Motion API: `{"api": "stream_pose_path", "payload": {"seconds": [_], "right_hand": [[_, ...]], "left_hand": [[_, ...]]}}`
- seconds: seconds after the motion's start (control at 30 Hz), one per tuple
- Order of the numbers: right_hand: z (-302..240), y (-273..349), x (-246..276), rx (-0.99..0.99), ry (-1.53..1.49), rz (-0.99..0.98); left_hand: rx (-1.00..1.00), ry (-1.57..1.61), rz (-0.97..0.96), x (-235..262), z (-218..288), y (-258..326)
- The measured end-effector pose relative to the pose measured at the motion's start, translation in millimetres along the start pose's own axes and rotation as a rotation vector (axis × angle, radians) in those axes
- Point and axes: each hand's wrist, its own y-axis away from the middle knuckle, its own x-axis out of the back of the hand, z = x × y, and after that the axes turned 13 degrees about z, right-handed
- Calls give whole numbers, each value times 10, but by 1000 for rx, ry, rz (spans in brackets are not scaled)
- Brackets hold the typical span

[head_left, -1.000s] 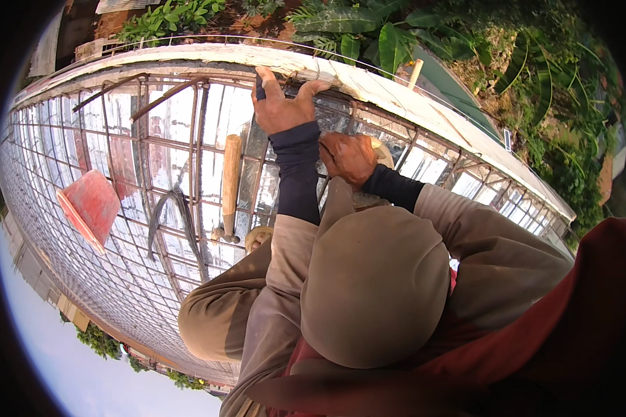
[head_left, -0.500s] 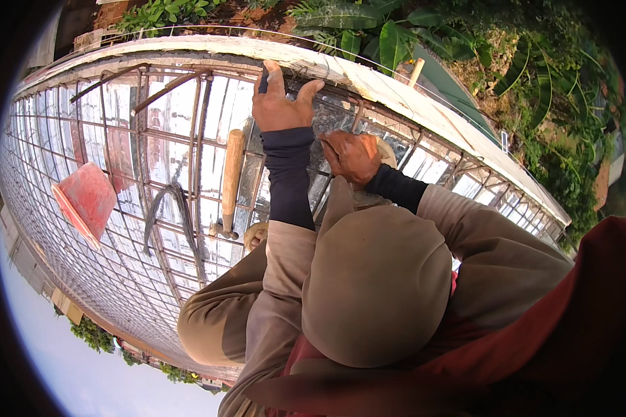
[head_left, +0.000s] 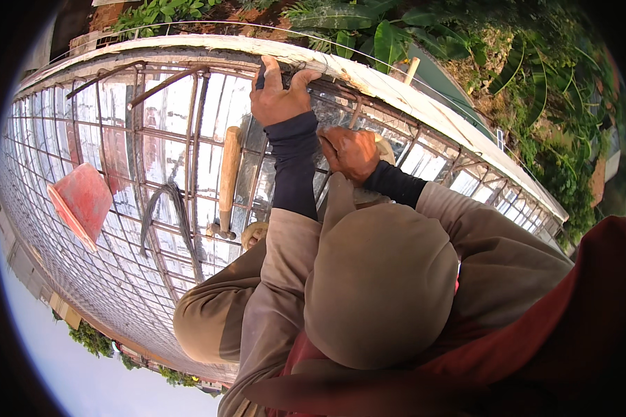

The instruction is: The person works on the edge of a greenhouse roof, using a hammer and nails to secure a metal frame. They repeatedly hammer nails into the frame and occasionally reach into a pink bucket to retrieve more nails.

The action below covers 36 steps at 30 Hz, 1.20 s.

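Note:
My left hand [head_left: 279,96] reaches to the pale timber board [head_left: 285,52] along the far edge of a rebar grid. Its thumb and forefinger are stretched apart against the board's inner side, and a dark band or strip shows by one finger. Just nearer and to the right, my right hand [head_left: 355,154] is closed low over the bars. Whatever lies in its fingers is hidden. A hammer [head_left: 229,174] with a wooden handle lies on the grid left of my left forearm. Beyond it rests a bent bundle of thin dark wire [head_left: 182,217].
A red wedge-shaped object [head_left: 83,205] sits farther left on the rebar grid [head_left: 122,198], over shiny metal sheeting. Loose bar ends [head_left: 163,87] stick up near the board. My bent knees [head_left: 379,285] fill the near middle. Past the board, plants [head_left: 389,45] grow on lower ground.
My left wrist has bent slightly, its forearm shifting to the right while the fingers stay at the board. My right hand keeps nearly the same place. The whole view has shifted a little.

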Motion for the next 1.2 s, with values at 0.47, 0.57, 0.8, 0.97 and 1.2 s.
{"api": "stream_pose_path", "payload": {"seconds": [0.47,0.57,0.8,0.97,1.2], "right_hand": [[3,6,-15,-13,-46,36],[44,22,-27,26,-22,21],[28,24,-25,12,-14,36],[35,13,-29,-29,-38,-23],[69,19,-57,18,10,-21]], "left_hand": [[23,-53,-60,8,-37,-22],[83,-64,-125,92,21,-53],[-71,-87,-22,35,-6,-24],[-79,-43,112,-122,-55,66],[250,-125,-102,16,214,-12]]}}
